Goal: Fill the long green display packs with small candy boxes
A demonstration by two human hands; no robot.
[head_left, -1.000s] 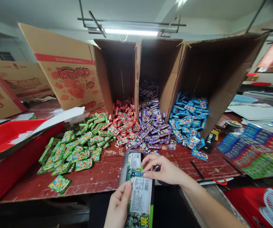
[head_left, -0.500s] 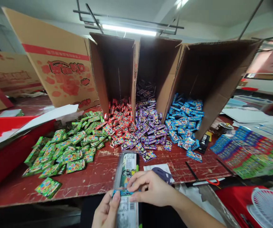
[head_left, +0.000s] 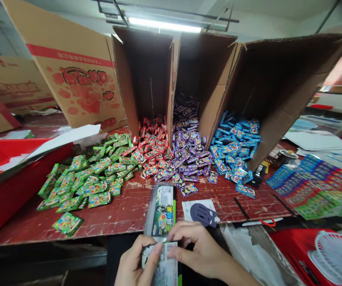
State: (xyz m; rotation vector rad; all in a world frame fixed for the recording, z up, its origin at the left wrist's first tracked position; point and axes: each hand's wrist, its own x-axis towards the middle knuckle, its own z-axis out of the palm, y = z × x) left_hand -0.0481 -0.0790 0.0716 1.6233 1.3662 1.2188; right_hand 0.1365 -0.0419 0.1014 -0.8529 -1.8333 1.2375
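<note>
My left hand [head_left: 135, 264] and my right hand [head_left: 199, 250] are both closed on a long printed plastic bag [head_left: 162, 210] at the near table edge, pinching it near a white barcode label. The bag's far end lies on the red-brown table [head_left: 123, 216]. Beyond it lie heaps of small sweet packets: green packets [head_left: 90, 178], red packets [head_left: 151, 153], purple packets [head_left: 189, 153] and blue packets [head_left: 235, 153]. A white card with a dark round shape [head_left: 202, 212] lies just right of the bag.
Three open cardboard boxes [head_left: 203, 75] stand tipped behind the heaps. A printed carton [head_left: 72, 75] leans at the left. A red bin [head_left: 13, 186] sits at the left. Stacked coloured packs [head_left: 316, 184] lie right, a small white fan [head_left: 340, 254] lower right.
Both hands have drawn back toward me along the bag, so more of its printed length shows on the table. The white card, first hidden, is uncovered.
</note>
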